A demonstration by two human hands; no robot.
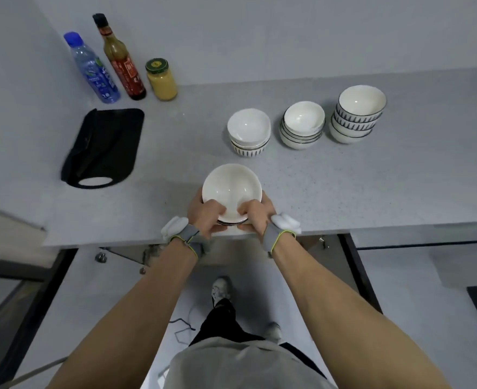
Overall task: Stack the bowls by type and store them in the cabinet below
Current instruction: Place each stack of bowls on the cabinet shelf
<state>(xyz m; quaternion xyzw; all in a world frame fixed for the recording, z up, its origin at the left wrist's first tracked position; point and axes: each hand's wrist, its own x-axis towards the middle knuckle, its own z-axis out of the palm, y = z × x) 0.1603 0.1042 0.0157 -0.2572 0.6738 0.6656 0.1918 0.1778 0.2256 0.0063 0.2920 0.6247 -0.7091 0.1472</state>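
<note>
A stack of white bowls with dark rims [230, 189] is at the counter's front edge, held from both sides. My left hand [205, 213] grips its left side, thumb over the rim. My right hand [257, 213] grips its right side the same way. Further back stand three more stacks: a short stack with a plain bowl on top [248, 131], a stack of thin-rimmed bowls [302, 124], and a tall stack of blue-patterned bowls [358, 112]. Below the counter edge the cabinet opening [231, 254] shows, its doors swung out to both sides.
A black cutting board [105, 147] lies at the left of the grey counter [344, 192]. A water bottle [91, 68], a sauce bottle [122, 60] and a yellow jar [161, 80] stand by the back wall. My legs and shoes are in front of the cabinet.
</note>
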